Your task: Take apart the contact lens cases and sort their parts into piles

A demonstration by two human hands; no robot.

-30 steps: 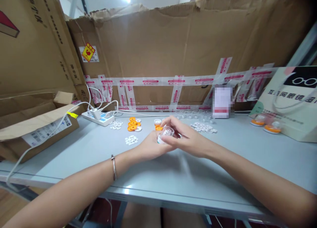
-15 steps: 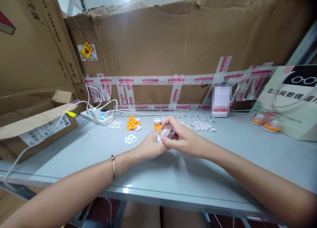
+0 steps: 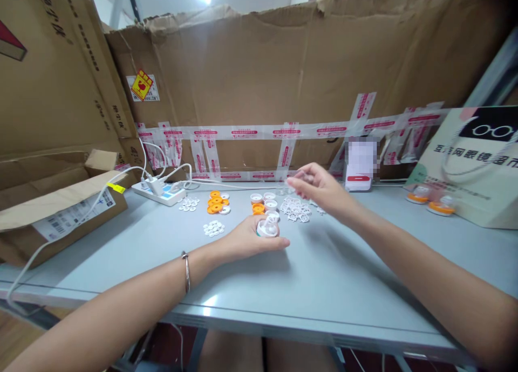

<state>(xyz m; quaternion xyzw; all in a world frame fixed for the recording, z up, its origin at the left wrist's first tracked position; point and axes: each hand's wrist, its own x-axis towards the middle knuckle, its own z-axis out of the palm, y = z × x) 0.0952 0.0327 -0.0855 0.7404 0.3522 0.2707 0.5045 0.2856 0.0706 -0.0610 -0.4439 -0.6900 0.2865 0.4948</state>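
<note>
My left hand rests on the grey table, fingers closed round a small round white part with a raised centre. My right hand is lifted farther back, above a scatter of white wheel-shaped pieces; its fingertips pinch a small clear piece that I can barely make out. Just behind the left hand stand white and orange caps. A silver bracelet sits on my left wrist.
Orange rings and piles of small white discs lie left of centre. A white power strip with cables sits at the back left beside an open carton. Taped cardboard walls enclose the table; a paper bag stands right.
My hands have parted. The right hand lifted away from the part and moved back and right with a clear piece; the left hand stays low, still holding the white part.
</note>
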